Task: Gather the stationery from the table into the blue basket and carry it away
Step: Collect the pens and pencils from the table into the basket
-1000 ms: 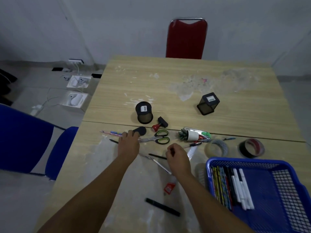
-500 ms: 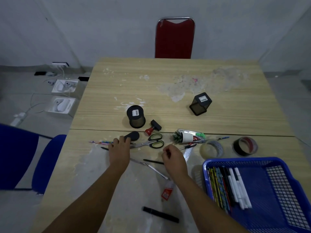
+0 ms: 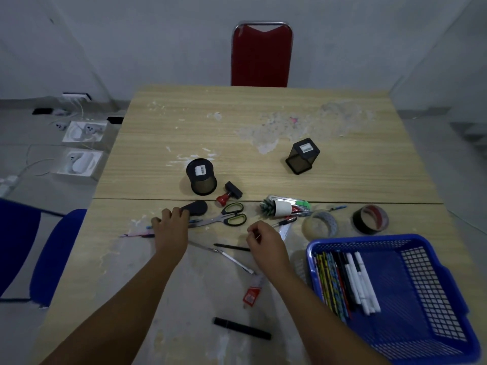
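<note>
Fingers of the left hand (image 3: 170,230) curl over pens beside the scissors (image 3: 227,217), right hand (image 3: 266,242) pinching something thin, blue basket (image 3: 445,283) nearby; loose pens could roll away.

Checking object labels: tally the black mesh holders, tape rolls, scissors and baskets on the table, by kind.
Black mesh holders: 2, round and square, both tipped over
Tape rolls: 2, clear and black
Scissors: 1, green-handled
Blue basket: 1
Total: 6
</note>
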